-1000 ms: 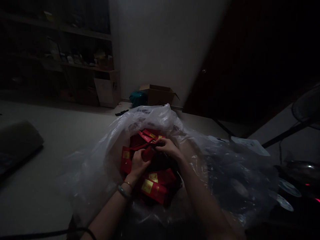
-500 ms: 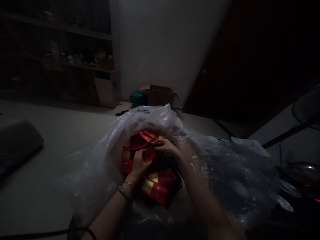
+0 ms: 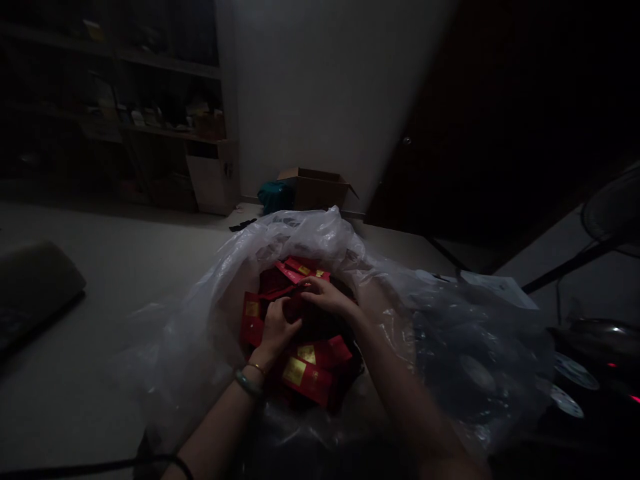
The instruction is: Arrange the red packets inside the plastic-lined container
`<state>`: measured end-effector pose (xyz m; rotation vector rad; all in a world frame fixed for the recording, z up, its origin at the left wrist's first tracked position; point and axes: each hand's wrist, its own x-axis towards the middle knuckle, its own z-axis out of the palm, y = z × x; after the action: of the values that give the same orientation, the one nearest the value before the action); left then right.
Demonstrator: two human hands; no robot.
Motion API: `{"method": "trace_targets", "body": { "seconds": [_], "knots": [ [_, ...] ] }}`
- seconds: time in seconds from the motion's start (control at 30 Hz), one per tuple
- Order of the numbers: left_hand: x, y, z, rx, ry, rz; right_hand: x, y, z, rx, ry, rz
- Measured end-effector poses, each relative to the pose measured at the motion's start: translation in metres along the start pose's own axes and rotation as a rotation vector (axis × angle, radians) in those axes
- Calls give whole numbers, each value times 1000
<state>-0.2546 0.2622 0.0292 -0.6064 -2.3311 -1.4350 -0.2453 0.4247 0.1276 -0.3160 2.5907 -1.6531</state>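
Grip (head view): left hand point(image 3: 278, 325) is curled round a red packet point(image 3: 294, 309), thumb one side, fingers the other, barely any gap. Right hand point(image 3: 327, 295) has its fingers bunched at the packet's top edge; too dark to tell if they're actually pinching it.
Where it is: between the two hands, over the middle of the open plastic bag point(image 3: 190, 347).
Handling: I'd guess light and a bit floppy, maybe slippery if that finish is glossy. Doesn't look fragile, but a hard squeeze could crease it.
Where to grab: I'd go for the flat sides low down, leaving the top edge free.
Other packets: flat, oblong, red; the front one point(image 3: 320, 387) has a shiny gold square point(image 3: 294, 371). They lie at odd angles.
Bag: thin, see-through, super crinkly, bunched up round the pile.
Wrist stuff: smooth, thick round bangle point(image 3: 247, 385) on the left.
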Motion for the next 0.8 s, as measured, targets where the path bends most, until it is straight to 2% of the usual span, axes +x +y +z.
{"method": "trace_targets", "body": {
  "seconds": [0.13,0.33,0.47,0.57,0.7,0.8],
  "knots": [
    [0,0,1,2,10,1,-1,-3,4,-82,-79,-35],
    [0,0,2,-10,27,-20,-2,-8,18,-290,47,-82],
    [-1,0,2,-30,20,-49,-3,-6,24,-357,39,-38],
    [-1,2,1,-66,5,-58,-2,-4,24,-324,57,-43],
    [0,9,-3,-189,-70,-61,0,-2,17,-260,194,-58],
    [2,14,-6,-299,-139,-164,-1,-3,9,-233,298,-51]
  ]
}}
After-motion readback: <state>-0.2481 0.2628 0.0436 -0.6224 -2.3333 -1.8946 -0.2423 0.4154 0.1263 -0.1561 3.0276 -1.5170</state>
